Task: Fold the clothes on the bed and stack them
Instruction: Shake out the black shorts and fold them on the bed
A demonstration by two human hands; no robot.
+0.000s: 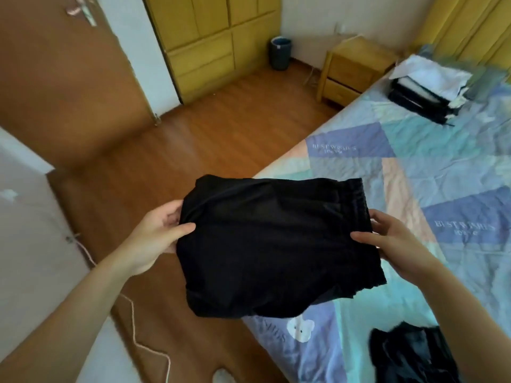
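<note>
While both hands hold the folded black garment (276,250) in the air over the near edge of the bed (414,167), the left hand (154,236) pinches its left side and the right hand (392,241) pinches its right side. The stack of folded clothes (425,92) lies far ahead and right of the grip, nearer the right hand. The bed between looks free; an unfolded dark garment (409,355) lies behind the right grip.

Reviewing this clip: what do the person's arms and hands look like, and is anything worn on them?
Both arms are bare as far as the frame shows: no sleeve edge is visible on either forearm. The left hand and right hand wear no gloves, and no watch, bracelet or ring can be seen on the wrists or fingers. No markings, straps or cables are attached to them.
</note>
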